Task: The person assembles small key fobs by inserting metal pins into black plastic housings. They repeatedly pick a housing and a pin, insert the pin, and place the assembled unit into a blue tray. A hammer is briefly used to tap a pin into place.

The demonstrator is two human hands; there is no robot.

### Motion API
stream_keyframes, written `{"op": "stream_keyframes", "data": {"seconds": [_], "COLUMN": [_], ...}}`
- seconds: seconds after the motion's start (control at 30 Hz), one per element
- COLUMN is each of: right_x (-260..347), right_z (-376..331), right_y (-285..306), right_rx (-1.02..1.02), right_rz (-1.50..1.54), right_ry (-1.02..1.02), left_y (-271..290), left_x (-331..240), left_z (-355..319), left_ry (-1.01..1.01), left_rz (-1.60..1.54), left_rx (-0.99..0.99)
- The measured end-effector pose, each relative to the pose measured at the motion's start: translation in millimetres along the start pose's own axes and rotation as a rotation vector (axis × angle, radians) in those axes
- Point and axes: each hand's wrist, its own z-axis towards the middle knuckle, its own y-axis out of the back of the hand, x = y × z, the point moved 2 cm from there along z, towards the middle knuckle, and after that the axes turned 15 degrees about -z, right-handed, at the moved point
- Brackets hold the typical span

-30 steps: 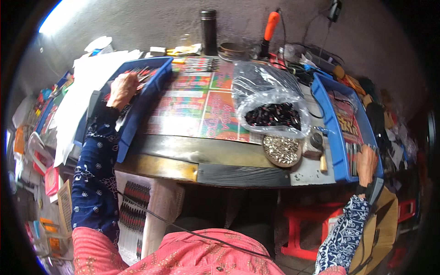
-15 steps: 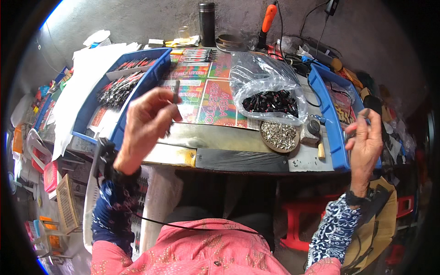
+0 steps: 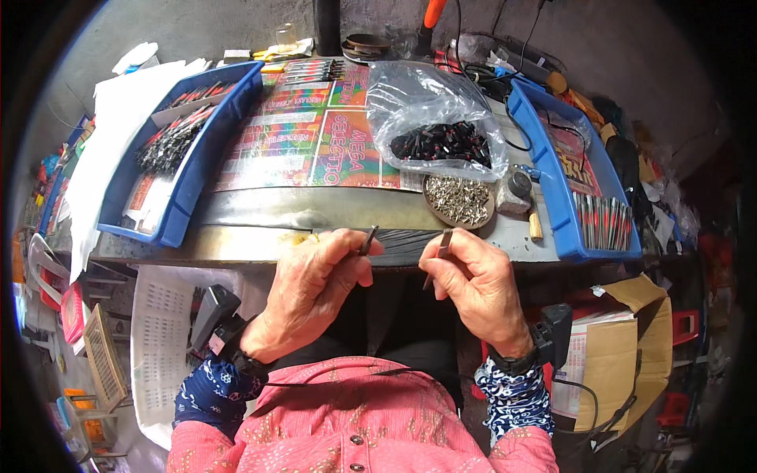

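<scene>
Slim dark pieces (image 3: pixel 445 241) are pinched by left hand (image 3: pixel 306 293) and right hand (image 3: pixel 482 285); if grip slackens, one could be dropped.

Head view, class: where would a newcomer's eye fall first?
Probably on the left hand pinching a slim dark piece and the right hand pinching another dark piece, low centre, by the table's near edge. Next come two bright blue trays, the left tray and the right tray. Between them, right of centre, a clear plastic bag holds black parts.
</scene>
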Motion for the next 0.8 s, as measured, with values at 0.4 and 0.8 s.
{"op": "stream_keyframes", "data": {"seconds": [0.4, 0.8], "right_x": [11.5, 12.2], "right_z": [-10.6, -17.7], "right_y": [-27.6, -48.4], "right_rx": [0.114, 0.094], "right_rz": [0.275, 0.292], "right_ry": [-0.158, -0.056], "left_y": [-10.1, -9.9], "left_x": [8.9, 17.9], "left_z": [-11.9, -22.4], "left_ry": [0.264, 0.387], "left_rz": [-0.658, -0.833], "left_rx": [-0.082, -0.088]}}
